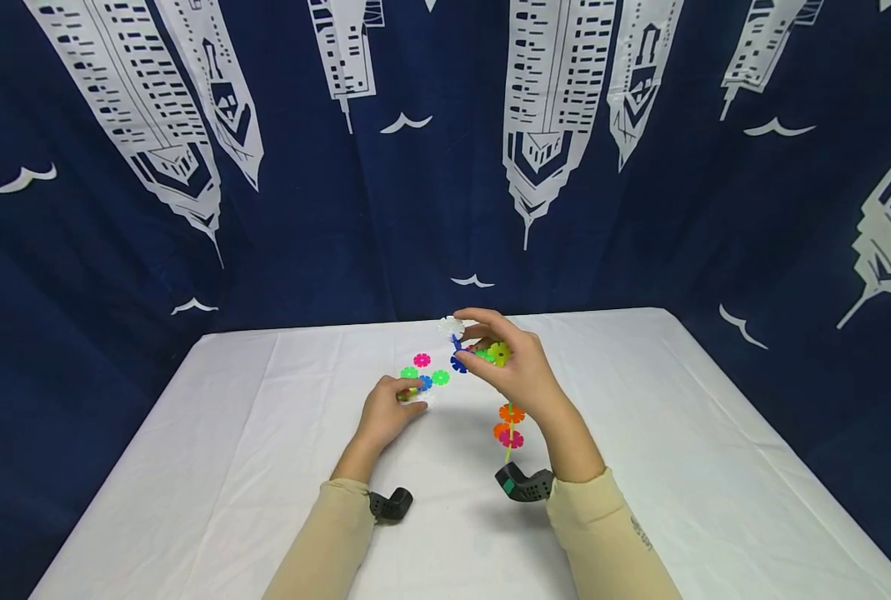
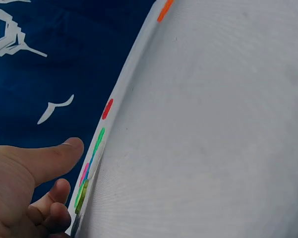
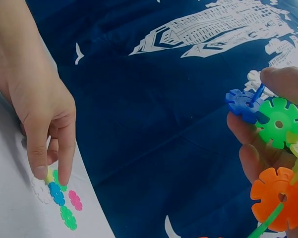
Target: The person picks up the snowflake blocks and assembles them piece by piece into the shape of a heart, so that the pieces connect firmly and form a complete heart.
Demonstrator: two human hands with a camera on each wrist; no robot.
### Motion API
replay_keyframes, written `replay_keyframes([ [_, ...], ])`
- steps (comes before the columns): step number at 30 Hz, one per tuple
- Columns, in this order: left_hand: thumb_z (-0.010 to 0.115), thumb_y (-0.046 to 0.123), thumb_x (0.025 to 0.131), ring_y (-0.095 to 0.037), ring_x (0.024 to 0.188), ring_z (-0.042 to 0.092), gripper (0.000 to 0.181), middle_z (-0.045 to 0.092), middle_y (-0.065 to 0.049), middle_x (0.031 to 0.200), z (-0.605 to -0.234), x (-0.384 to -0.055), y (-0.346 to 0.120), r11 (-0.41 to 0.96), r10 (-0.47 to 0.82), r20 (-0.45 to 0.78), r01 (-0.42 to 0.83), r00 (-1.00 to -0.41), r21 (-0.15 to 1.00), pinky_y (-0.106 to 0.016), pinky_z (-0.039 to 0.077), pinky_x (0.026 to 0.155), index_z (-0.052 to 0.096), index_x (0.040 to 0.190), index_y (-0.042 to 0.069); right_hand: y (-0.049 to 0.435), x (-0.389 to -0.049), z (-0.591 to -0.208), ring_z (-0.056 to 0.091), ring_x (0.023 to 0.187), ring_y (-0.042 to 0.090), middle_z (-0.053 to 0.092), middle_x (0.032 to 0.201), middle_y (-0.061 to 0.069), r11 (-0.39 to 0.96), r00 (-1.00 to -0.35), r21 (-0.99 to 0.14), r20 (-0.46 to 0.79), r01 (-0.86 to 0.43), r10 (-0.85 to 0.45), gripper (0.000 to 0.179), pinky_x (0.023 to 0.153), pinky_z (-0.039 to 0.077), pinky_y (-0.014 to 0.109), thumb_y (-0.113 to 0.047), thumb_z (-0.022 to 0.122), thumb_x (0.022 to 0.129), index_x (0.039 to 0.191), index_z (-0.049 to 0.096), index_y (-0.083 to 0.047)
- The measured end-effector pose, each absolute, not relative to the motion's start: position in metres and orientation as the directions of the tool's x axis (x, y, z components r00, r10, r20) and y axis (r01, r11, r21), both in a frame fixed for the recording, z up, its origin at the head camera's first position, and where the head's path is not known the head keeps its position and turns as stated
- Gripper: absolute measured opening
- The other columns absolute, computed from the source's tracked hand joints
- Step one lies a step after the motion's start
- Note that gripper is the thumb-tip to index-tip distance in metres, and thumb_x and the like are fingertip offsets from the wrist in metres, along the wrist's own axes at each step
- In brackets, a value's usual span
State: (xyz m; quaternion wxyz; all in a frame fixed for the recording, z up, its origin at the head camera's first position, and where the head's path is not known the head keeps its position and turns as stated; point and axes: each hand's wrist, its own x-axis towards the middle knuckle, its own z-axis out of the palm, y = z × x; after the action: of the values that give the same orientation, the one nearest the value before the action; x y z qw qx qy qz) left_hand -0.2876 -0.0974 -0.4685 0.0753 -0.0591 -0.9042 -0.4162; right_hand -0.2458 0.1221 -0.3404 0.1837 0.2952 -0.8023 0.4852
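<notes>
My right hand [image 1: 520, 367] grips a linked chain of notched, flower-shaped plastic building discs, raised over the table. A white disc [image 1: 451, 327] and a blue disc [image 3: 240, 105] sit by its thumb and fingertips, beside a green disc [image 3: 268, 130]. Orange discs [image 3: 263, 198] and a dark pink disc [image 1: 513, 440] dangle lower on the chain. Thumb and fingers apart, my left hand [image 1: 383, 414] hovers low at a small group of loose discs. Near its fingertips lie a blue disc [image 3: 56, 194], a white disc [image 3: 41, 192] and a partly covered yellow disc [image 3: 49, 176].
Beyond the left fingertips lie a loose pink disc [image 1: 422, 360] and a green disc [image 1: 441, 377]. Everything rests on a white-covered table [image 1: 250, 433]. A dark blue curtain [image 1: 302, 233] with white building prints hangs behind its far edge. Each wrist wears a black camera mount [image 1: 391, 505].
</notes>
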Motion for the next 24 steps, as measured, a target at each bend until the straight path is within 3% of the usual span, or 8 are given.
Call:
replay_keyframes([
  [10,0.082,0.021,0.082,-0.016,0.081,0.05,0.039,0.057,-0.005,0.091,-0.4753,-0.2848,-0.0976,0.729,0.097,0.169,0.185,-0.981,0.659,-0.031,0.043,0.072,0.074,0.117,0.008,0.1215,-0.2452,-0.342,0.072,0.088,0.017,0.074,0.111,0.007,0.364,-0.762,-0.67,0.573,-0.647,-0.301,0.048,0.075,0.06,0.025,-0.015,0.077,0.088,0.132,0.061,-0.023],
  [24,0.084,0.022,0.08,-0.016,0.084,0.058,0.022,0.06,-0.002,0.093,-0.4755,-0.2835,-0.0936,0.761,0.061,0.209,0.181,-0.976,0.623,-0.032,0.047,0.074,0.077,0.1,0.014,0.12,-0.2456,-0.3432,0.072,0.09,0.017,0.074,0.112,0.007,0.374,-0.759,-0.66,0.573,-0.651,-0.31,0.047,0.076,0.06,0.026,-0.017,0.077,0.088,0.132,0.061,-0.024],
])
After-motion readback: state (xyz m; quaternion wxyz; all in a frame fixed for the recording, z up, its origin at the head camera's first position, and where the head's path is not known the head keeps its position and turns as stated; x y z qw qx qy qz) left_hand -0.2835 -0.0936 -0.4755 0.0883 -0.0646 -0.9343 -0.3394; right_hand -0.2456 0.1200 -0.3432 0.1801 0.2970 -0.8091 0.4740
